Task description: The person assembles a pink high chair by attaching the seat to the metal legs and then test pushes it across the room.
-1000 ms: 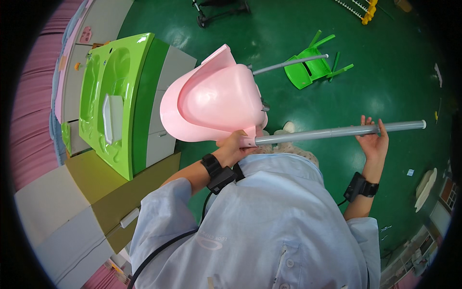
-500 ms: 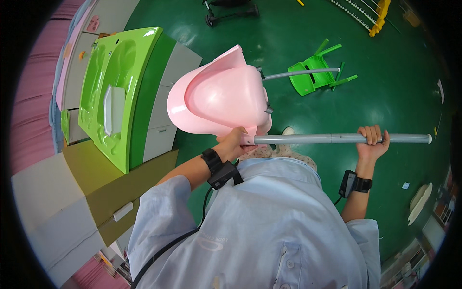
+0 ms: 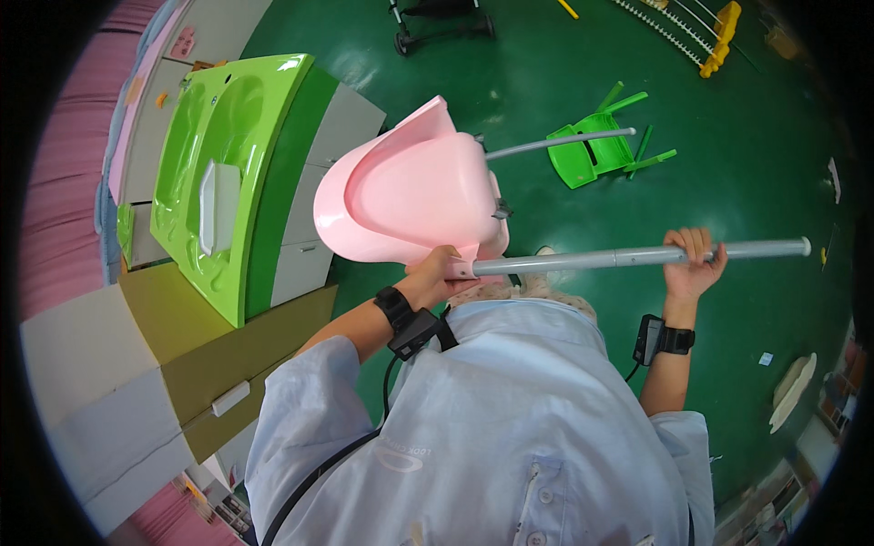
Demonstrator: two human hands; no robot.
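Since a second ago my right hand (image 3: 690, 264) has slid a little inward along the grey metal tube (image 3: 637, 257), and the tube has levelled out, no longer tilting up at its far end. That tube is the landmark: its long axis runs nearly flat, left to right across my chest, its capped free end pointing out to my right. Its near end sits at the base of the pink plastic seat shell (image 3: 410, 191), where my left hand (image 3: 437, 273) is wrapped tight around the joint. The right hand is closed around the tube, short of the cap. The shell rises above the tube's left end, its hollow facing me, and a second grey tube (image 3: 557, 146) sticks out behind it toward the green chair (image 3: 596, 150) on the floor beyond.
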